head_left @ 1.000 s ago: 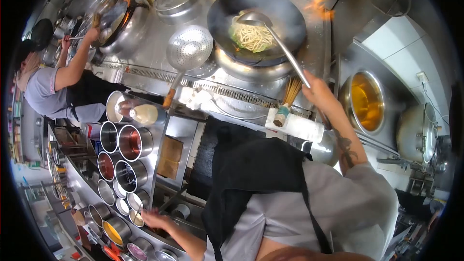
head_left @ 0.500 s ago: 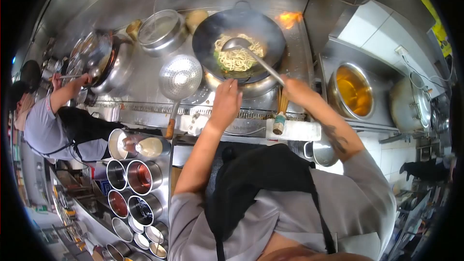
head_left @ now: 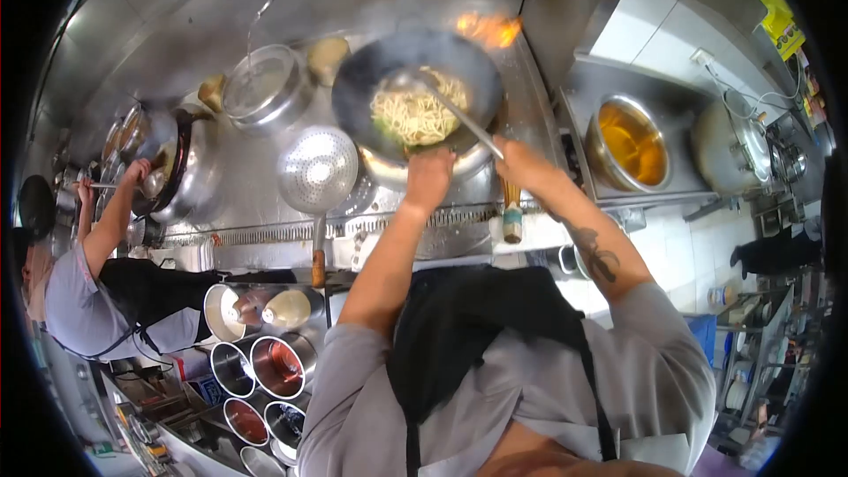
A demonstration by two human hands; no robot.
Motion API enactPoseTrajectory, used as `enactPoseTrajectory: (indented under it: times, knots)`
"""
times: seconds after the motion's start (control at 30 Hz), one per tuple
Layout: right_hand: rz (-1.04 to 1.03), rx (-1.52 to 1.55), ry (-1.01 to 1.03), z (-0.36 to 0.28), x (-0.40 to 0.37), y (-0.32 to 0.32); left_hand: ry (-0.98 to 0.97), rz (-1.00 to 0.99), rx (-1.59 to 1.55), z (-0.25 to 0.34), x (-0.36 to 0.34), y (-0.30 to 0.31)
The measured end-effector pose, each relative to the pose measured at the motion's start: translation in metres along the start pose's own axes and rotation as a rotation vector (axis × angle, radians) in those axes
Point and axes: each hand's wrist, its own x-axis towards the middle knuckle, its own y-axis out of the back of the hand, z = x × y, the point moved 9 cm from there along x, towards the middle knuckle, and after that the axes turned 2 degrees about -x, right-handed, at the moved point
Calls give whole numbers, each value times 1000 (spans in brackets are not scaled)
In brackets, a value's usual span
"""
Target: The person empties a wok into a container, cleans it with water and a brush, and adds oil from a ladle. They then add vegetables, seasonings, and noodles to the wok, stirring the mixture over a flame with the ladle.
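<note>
Pale noodles [head_left: 415, 115] with some green pieces lie in a black wok [head_left: 353, 75] on the stove. My left hand [head_left: 431, 178] is closed at the wok's near rim, over its handle. My right hand [head_left: 528, 166] grips the long metal handle of a ladle [head_left: 468, 124], whose bowl rests among the noodles at their far side, blurred. Orange flame [head_left: 488, 30] shows beyond the wok's far right edge. A perforated strainer [head_left: 318, 170] lies left of my left hand, and a bamboo brush [head_left: 512, 219] stands below my right hand.
A lidded metal pot [head_left: 262, 88] sits at the back left. On the right is a pot of yellow oil [head_left: 633, 143]. Metal seasoning pots [head_left: 277, 366] stand at the lower left. Another person [head_left: 115, 274] works at a second wok on the far left.
The wok and its noodles appear further left and tipped differently. My left hand has closed at the rim, and the ladle has shifted. The whole view has turned slightly.
</note>
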Motion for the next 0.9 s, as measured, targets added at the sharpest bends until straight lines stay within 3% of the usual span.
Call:
enactPoseTrajectory:
  times: [0.07,0.23,0.47,0.57,0.67,0.77,0.9]
  knots:
    - [71,-37,-33,-3,9,-1,40,-36,-9,-22,10,-15]
    - [102,-50,-32,15,54,-17,-3,-24,-17,2,11,6]
    - [457,141,51,30,-16,1,19,-34,-23,-7,10,6]
    - [378,101,-114,75,-32,-30,23,-16,-26,-14,13,4]
    - [231,238,-260,77,-51,-28,53,-87,-1,-13,12,-1]
    - [313,237,-89,92,-61,-34,63,-67,-68,-12,7,7]
    - [138,413,21,44,-95,-13,27,171,-183,15,-22,65]
